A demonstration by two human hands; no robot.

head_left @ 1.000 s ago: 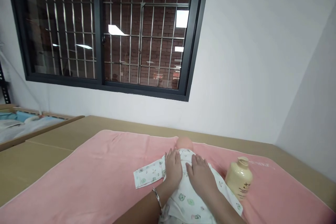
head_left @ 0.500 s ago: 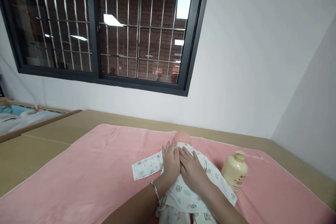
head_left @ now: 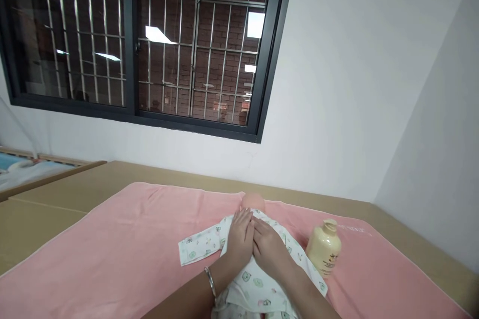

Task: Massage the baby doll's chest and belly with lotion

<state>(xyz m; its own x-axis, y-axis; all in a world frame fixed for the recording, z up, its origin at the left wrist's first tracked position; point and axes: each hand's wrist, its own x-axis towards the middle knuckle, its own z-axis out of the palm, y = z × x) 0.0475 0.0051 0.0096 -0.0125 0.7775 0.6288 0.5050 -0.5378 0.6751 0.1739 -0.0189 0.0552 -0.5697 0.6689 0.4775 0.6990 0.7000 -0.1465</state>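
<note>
A baby doll (head_left: 253, 201) lies on its back on a pink towel (head_left: 149, 239), head toward the wall. It wears a white baby shirt (head_left: 258, 281) printed with small green animals, one sleeve stretched out to the left. My left hand (head_left: 241, 234), with a silver bangle at the wrist, rests on the upper chest of the shirt, fingers extended and close together. Beside it and touching it, my right hand (head_left: 270, 249) lies on the shirt with its fingers pointing inward. Its fingertips are partly hidden by my left hand. The doll's face is out of sight.
A cream pump bottle (head_left: 325, 248) stands on the towel, right of the doll. The towel covers a tan padded surface (head_left: 48, 219) against a white wall. Above is a dark-framed window (head_left: 130, 40) with bars. At the far left is a wooden-edged tub (head_left: 33, 167) with blue and white contents.
My hands have drawn closer together on the chest of the shirt, and their spread fingers have come together. The view has shifted slightly right and up. The bottle has not moved.
</note>
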